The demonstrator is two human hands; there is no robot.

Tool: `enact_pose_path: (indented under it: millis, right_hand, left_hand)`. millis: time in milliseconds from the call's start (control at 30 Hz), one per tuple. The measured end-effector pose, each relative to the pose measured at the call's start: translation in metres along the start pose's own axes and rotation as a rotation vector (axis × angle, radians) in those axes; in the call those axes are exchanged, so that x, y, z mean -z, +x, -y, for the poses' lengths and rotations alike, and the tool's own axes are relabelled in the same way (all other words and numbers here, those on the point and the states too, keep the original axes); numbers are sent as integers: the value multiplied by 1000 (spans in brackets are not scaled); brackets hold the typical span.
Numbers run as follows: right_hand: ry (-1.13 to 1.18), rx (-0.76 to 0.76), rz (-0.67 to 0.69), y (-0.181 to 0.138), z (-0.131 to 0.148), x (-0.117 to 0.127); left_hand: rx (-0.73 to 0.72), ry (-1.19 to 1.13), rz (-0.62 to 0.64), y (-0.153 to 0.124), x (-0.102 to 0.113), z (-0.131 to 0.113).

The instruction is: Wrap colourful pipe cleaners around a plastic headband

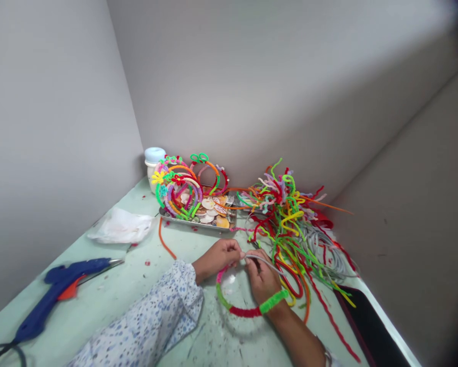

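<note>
A curved band [244,312] lies between my hands, wrapped in pink, green and red fuzzy pipe cleaner, with a bare grey wire end at the right. My left hand [220,257] is closed in a pinch on the band near its pink part. My right hand [265,280] has its fingers closed round the grey wire [269,262], and the fingertips of both hands nearly meet. A small pale pink bit shows between them; I cannot make out what it is. The green end of the band crosses over my right wrist.
A blue glue gun [49,295] and white plastic bag [124,226] lie left. Behind, a metal tray [198,225] holds wooden-looking discs and finished bands, beside a lidded jar [154,165]. Tangled pipe cleaners [290,219] and coiled grey wire fill the right, near a black phone-like slab [370,326].
</note>
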State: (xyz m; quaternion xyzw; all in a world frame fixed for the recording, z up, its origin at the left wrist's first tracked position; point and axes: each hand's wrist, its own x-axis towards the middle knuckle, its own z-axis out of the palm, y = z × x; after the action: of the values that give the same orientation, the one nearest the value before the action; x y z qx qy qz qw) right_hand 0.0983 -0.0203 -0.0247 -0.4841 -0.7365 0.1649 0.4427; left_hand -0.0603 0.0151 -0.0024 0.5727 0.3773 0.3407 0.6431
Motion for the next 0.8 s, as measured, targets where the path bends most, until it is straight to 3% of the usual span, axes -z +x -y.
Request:
enact_pose_path:
  millis: [433,800]
  right_hand:
    - [-14,154,-24,-3,1,2]
    - [-33,189,-20,-4,4,1]
  left_hand:
    - [45,-3,65,-3,3,-5]
    - [89,-53,106,-3,7,-8]
